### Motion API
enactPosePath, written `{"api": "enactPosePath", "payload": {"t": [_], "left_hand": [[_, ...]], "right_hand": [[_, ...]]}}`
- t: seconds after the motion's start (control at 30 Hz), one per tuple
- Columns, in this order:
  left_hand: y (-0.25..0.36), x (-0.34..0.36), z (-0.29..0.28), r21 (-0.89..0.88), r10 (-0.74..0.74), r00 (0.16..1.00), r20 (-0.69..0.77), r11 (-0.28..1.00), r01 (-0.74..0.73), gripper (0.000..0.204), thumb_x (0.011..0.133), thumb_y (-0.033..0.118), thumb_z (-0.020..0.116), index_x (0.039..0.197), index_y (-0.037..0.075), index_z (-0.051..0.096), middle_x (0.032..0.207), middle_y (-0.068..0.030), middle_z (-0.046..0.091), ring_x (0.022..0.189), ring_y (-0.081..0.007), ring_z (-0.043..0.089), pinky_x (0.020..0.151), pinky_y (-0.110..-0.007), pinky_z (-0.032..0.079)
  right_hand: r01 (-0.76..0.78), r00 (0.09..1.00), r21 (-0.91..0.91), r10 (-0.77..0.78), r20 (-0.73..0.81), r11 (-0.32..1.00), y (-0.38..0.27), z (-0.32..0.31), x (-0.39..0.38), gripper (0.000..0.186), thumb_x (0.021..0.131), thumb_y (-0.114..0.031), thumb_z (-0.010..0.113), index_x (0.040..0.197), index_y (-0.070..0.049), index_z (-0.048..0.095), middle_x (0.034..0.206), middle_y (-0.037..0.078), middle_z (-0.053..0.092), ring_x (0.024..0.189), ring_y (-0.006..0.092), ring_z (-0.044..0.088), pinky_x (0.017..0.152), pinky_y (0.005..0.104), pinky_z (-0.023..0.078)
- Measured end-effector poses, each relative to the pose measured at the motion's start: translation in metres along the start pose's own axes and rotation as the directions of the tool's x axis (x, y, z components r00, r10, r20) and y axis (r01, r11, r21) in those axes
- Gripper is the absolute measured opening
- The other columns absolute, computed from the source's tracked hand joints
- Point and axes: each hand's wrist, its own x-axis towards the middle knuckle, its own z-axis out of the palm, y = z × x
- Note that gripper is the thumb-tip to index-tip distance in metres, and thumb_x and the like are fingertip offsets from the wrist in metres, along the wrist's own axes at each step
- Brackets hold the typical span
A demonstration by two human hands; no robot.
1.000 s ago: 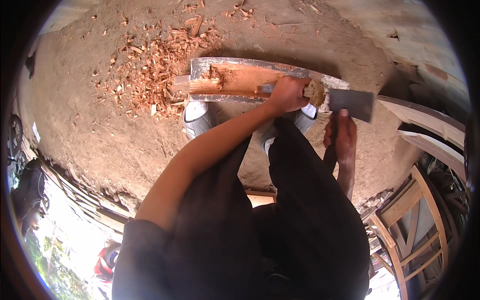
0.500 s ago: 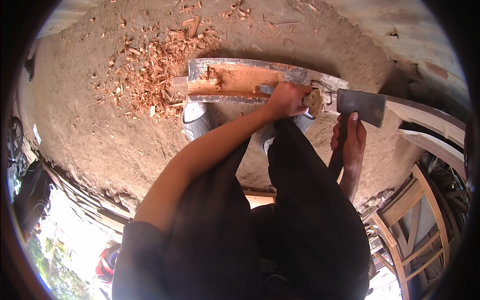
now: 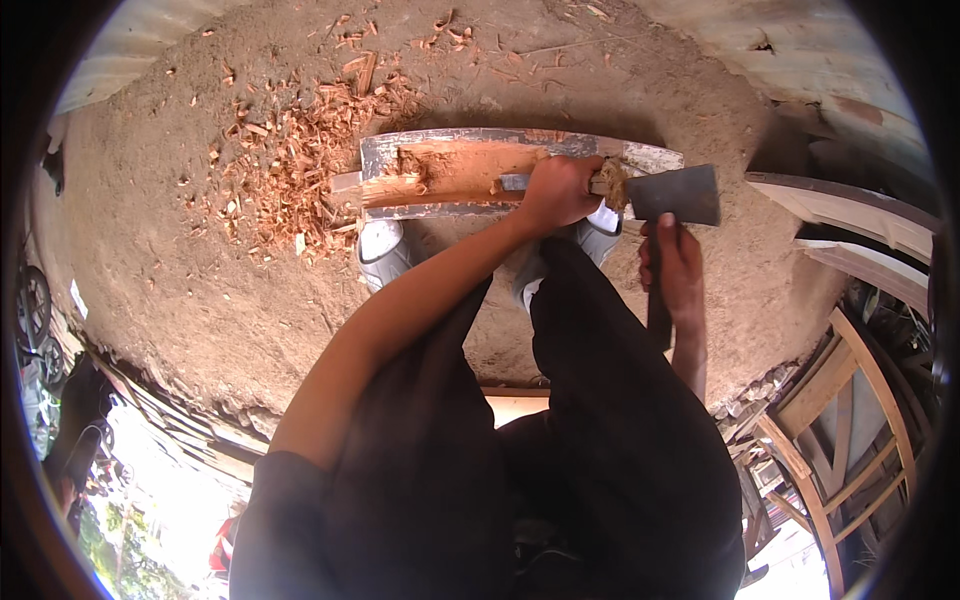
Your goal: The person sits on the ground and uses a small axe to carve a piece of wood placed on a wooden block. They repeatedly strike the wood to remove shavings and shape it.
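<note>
Near the hollowed reddish timber's (image 3: 468, 163) right edge, the left hand (image 3: 561, 192) clamps a grey-bladed chisel (image 3: 514, 182); the right hand (image 3: 676, 268), a dark broad-headed hatchet (image 3: 676, 194).

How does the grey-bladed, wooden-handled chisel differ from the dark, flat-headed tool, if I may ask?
The grey-bladed, wooden-handled chisel is slim; the dark, flat-headed tool has a broad head. The left hand holds the chisel; the right hand, the dark tool. Both are handheld.

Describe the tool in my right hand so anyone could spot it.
Find the long wooden piece by the shoes. Near its right end, your right hand holds the tool. Its broad, dark rectangular head differs from the narrow chisel in your left hand.
</note>
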Motion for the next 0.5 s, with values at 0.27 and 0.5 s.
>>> {"api": "enactPosePath", "payload": {"t": [0.27, 0.5], "left_hand": [[-0.002, 0.006, 0.001, 0.02, -0.008, 1.0, -0.013, 1.0, 0.009, 0.024, 0.065, 0.015, 0.077, 0.085, 0.007, 0.066, 0.07, -0.0192, 0.066, 0.071, -0.041, 0.068, 0.064, -0.051, 0.054], [0.001, 0.005, 0.001, 0.017, -0.028, 1.0, -0.007, 0.999, 0.028, 0.025, 0.065, 0.014, 0.077, 0.086, 0.007, 0.066, 0.072, -0.0185, 0.067, 0.072, -0.0412, 0.068, 0.064, -0.05, 0.054]], "right_hand": [[0.077, 0.997, -0.028, -0.077, -0.02, 0.997, 0.012, 0.013, 0.006, 0.052, 0.111, -0.046, 0.043, 0.1, 0.001, 0.062, 0.065, 0.002, 0.053, 0.049, 0.0115, 0.052, 0.045, 0.0284, 0.043], [0.159, 0.986, -0.064, -0.161, -0.032, 0.985, 0.007, 0.025, 0.002, 0.052, 0.111, -0.045, 0.044, 0.095, 0.001, 0.063, 0.064, 0.002, 0.053, 0.049, 0.0104, 0.052, 0.045, 0.0281, 0.042]]}}
